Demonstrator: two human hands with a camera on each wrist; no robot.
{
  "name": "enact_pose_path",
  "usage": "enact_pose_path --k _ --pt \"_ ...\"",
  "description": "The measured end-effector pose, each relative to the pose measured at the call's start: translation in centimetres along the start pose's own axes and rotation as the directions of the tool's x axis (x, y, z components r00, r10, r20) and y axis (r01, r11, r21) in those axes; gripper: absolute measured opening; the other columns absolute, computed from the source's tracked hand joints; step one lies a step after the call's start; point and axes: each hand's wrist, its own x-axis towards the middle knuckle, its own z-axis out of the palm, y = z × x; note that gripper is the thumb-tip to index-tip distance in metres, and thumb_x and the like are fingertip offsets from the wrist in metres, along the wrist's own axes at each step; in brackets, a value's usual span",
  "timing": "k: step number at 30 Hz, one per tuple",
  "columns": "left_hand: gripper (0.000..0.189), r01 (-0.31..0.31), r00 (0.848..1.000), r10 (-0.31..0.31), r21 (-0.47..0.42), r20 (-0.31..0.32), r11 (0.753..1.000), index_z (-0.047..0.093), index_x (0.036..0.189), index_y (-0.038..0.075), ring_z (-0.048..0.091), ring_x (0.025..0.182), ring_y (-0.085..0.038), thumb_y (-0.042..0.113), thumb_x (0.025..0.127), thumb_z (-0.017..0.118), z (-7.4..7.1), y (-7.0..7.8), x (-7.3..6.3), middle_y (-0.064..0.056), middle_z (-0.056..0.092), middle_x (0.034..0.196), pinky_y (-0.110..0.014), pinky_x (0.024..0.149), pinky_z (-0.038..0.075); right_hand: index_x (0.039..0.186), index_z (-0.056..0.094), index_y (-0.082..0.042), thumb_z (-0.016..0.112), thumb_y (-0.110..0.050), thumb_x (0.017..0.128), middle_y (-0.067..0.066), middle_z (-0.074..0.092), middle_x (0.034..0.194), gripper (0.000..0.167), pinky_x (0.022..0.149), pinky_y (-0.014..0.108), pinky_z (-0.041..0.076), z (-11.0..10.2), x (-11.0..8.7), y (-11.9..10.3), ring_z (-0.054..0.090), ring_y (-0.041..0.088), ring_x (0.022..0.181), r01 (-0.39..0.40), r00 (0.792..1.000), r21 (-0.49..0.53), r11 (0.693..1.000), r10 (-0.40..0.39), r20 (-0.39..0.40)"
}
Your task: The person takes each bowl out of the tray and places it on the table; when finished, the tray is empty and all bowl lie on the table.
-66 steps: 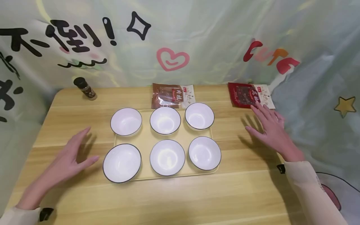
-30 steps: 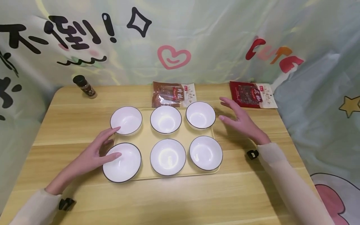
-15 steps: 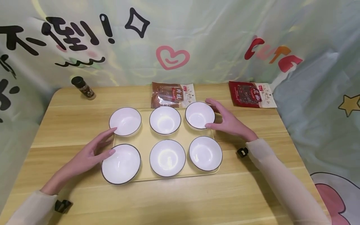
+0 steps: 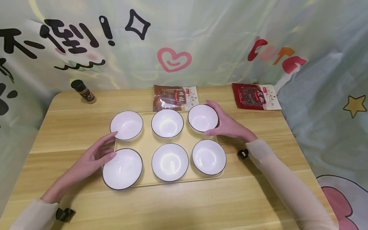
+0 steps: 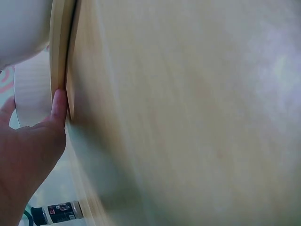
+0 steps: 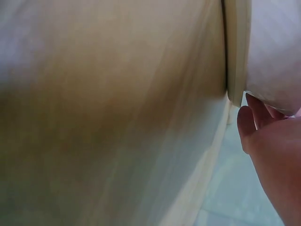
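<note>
Several white bowls with dark rims stand in two rows on a pale yellow tray. My right hand curves round the right side of the back-right bowl, thumb at its near side and fingers behind it. At the tray's left side is my left hand, fingers extended. Its index fingertip lies at the rim of the back-left bowl, and its thumb overlaps the rim of the front-left bowl. In the left wrist view, a finger touches the tray edge.
Behind the tray lies a brown spice packet; a red spice packet is at the back right. A black-capped spice jar stands at the back left. Printed cloth hangs behind the wooden table.
Both hands have come inward to the tray. The right hand has moved left from near the red packet and now holds the back-right bowl. The bowls keep their places on the tray.
</note>
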Motion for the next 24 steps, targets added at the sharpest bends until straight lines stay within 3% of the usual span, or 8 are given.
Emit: enact_pose_path --k 6,16,24 --pt "0.071 -0.010 1.000 0.009 -0.003 -0.004 1.000 0.031 0.174 0.029 0.052 0.137 -0.006 0.015 0.112 0.064 0.11 -0.19 0.20 -0.019 0.042 0.166 -0.013 0.105 0.045 0.174 0.015 -0.019 0.103 -0.026 0.076 0.011 0.028 0.174 0.132 0.125 0.062 0.031 0.20 0.20 0.15 0.035 0.031 0.154 -0.051 0.999 -0.019 0.999 0.051 0.008" --pt "0.071 -0.015 1.000 0.015 -0.037 -0.010 0.999 0.030 0.174 0.027 0.051 0.137 -0.004 0.012 0.113 0.062 0.22 -0.50 0.04 -0.020 0.040 0.167 -0.013 0.106 0.045 0.172 0.019 -0.022 0.105 -0.025 0.073 0.016 0.038 0.165 0.132 0.120 0.063 0.038 0.53 0.72 0.08 0.043 0.035 0.147 -0.109 0.994 0.032 0.994 0.108 0.020" --pt "0.070 -0.020 1.000 0.019 -0.048 -0.018 0.999 0.031 0.174 0.026 0.051 0.136 -0.002 0.011 0.113 0.062 0.37 -0.52 0.00 -0.022 0.038 0.168 -0.014 0.105 0.046 0.171 0.021 -0.016 0.105 -0.028 0.074 0.012 0.035 0.169 0.128 0.122 0.062 0.036 1.02 0.52 -0.19 0.041 0.034 0.150 -0.097 0.995 0.014 0.995 0.097 -0.016"
